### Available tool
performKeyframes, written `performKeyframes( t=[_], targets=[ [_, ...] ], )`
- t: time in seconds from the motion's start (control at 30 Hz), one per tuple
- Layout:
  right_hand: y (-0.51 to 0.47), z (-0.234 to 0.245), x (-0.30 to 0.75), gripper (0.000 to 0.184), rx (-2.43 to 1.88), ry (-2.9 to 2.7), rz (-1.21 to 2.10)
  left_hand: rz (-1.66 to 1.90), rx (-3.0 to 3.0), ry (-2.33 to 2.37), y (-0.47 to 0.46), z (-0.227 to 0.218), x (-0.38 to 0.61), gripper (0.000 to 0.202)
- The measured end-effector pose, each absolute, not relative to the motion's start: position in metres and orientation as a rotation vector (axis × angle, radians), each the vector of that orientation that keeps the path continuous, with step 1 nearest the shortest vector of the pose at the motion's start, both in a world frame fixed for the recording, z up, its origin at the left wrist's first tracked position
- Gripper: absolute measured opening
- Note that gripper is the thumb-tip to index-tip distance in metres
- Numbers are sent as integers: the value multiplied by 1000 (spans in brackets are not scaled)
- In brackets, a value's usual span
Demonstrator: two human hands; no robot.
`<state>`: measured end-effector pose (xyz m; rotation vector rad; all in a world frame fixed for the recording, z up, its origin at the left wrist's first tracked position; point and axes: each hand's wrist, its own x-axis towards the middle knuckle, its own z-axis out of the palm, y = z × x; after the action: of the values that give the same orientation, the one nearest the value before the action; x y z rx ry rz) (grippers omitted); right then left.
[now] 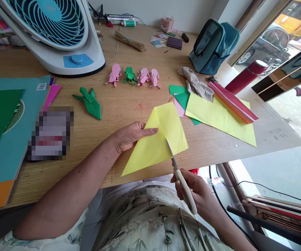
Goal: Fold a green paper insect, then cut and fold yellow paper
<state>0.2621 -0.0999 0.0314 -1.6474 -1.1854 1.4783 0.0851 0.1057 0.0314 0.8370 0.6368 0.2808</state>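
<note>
A folded sheet of yellow paper (150, 148) is pinched in my left hand (132, 136), thumb on top, just over the table's front edge. My right hand (194, 190) grips a pair of scissors (185, 191) by their white handles. Their blades reach into the yellow paper from its lower edge, around the crease. Beyond my left hand lies a green origami figure (90, 103). Farther back stand several folded paper frogs, among them a pink one (114, 74) and a green one (129, 74).
Right of my hands lie yellow sheets (213, 115), green scraps (183, 99) and a rolled red sheet (234, 103). A red bottle (247, 76), a cloth (197, 83) and a teal bag (213, 47) are behind. At left are a fan (61, 35), a blurred phone-like object (51, 134) and a paper pack (14, 170).
</note>
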Motion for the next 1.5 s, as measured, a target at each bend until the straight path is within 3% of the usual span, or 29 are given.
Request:
performKeyframes(
  t=[0.5, 1.5],
  targets=[
    [-92, 33, 261, 36, -1640, -1256, 1442, 230, 849, 633, 103, 31, 85, 36],
    [-91, 33, 258, 41, -1631, -1202, 1446, 212, 846, 642, 102, 33, 85, 31]
  ],
)
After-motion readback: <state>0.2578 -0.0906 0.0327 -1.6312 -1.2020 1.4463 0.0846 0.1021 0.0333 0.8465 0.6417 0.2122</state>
